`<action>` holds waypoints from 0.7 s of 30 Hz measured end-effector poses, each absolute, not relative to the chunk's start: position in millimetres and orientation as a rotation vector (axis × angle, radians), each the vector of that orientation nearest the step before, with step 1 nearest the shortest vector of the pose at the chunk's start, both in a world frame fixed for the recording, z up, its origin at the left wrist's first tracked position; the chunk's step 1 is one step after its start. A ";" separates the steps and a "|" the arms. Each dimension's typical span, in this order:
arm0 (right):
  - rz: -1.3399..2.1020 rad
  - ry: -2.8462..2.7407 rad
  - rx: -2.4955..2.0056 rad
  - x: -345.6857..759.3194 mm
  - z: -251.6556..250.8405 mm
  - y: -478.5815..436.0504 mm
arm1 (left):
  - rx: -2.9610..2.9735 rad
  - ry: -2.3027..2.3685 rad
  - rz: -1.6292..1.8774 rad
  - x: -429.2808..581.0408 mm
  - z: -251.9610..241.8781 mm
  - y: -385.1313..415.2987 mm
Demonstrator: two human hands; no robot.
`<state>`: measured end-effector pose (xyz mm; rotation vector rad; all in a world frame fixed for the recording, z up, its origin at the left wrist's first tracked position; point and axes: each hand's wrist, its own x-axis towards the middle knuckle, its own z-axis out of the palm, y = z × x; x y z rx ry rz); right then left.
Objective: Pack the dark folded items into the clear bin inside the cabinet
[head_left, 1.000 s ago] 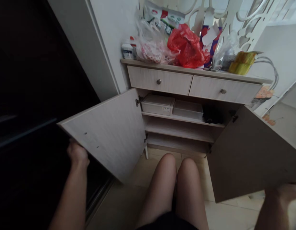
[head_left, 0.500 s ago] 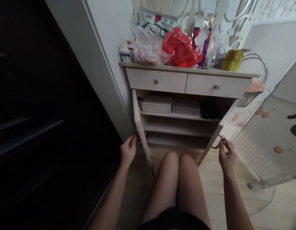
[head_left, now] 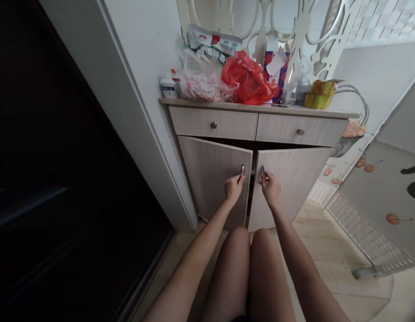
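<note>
The left hand [head_left: 233,188] is pinched onto the small metal left door handle [head_left: 242,170] of the pale wooden cabinet [head_left: 207,179], the right hand [head_left: 271,189] onto the right door handle [head_left: 263,170]; the cabinet is held slightly ajar.

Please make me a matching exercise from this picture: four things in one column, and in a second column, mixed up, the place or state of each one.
Things:
1. left hand
2. right hand
3. red bag
4. yellow pack

Places or states:
A. at the right end of the cabinet top
B. grips the right door handle
C. near the middle of the cabinet top
D. grips the left door handle

Pairs: 1-D, 2-B, 3-C, 4-A.
</note>
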<state>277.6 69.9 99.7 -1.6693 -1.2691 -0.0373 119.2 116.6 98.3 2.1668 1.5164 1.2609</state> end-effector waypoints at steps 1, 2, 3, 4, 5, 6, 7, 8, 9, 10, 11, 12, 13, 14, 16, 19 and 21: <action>-0.044 -1.278 -1.677 276.6 100.2 76.8 | 2.172 1.543 1.228 123.7 100.3 120.8; -0.048 -1.288 -1.679 275.9 100.3 83.4 | 2.171 1.563 1.201 127.5 102.1 124.6; -0.048 -1.296 -1.679 275.5 100.2 89.7 | 2.169 1.574 1.179 130.8 103.7 128.2; -0.043 -1.300 -1.680 275.4 100.1 95.9 | 2.168 1.577 1.160 133.8 105.1 131.9; -0.035 -1.300 -1.681 275.5 100.1 101.9 | 2.166 1.579 1.144 136.6 106.3 135.6; -0.024 -1.298 -1.682 275.8 100.4 107.7 | 2.165 1.581 1.131 139.4 107.4 139.5; -0.012 -1.294 -1.680 276.4 101.0 113.2 | 2.166 1.586 1.116 142.1 108.2 143.5; -0.001 -1.292 -1.676 277.1 101.9 118.2 | 2.167 1.592 1.102 144.6 108.9 147.5; 0.012 -1.294 -1.672 278.1 103.0 122.6 | 2.169 1.601 1.089 147.0 109.5 151.3; 0.026 -1.302 -1.669 279.2 104.2 126.6 | 2.173 1.615 1.078 149.1 109.9 155.0; 0.041 -1.312 -1.672 280.4 105.5 129.9 | 2.178 1.627 1.068 150.9 110.2 158.4; 0.053 -1.324 -1.678 281.6 106.7 132.8 | 2.184 1.639 1.058 152.4 110.5 161.5; 0.059 -1.335 -1.685 282.7 107.7 135.4 | 2.190 1.648 1.050 153.6 110.6 164.2; 0.057 -1.344 -1.691 283.7 108.5 137.7 | 2.195 1.654 1.044 154.6 110.7 166.7; 0.038 -1.350 -1.697 285.2 109.6 142.1 | 2.199 1.653 1.035 156.2 110.7 171.1; 0.024 -1.355 -1.707 286.9 110.8 149.2 | 2.197 1.637 1.038 158.7 110.6 177.3; 0.031 -1.364 -1.718 287.9 112.3 153.9 | 2.195 1.633 1.045 160.6 110.5 181.8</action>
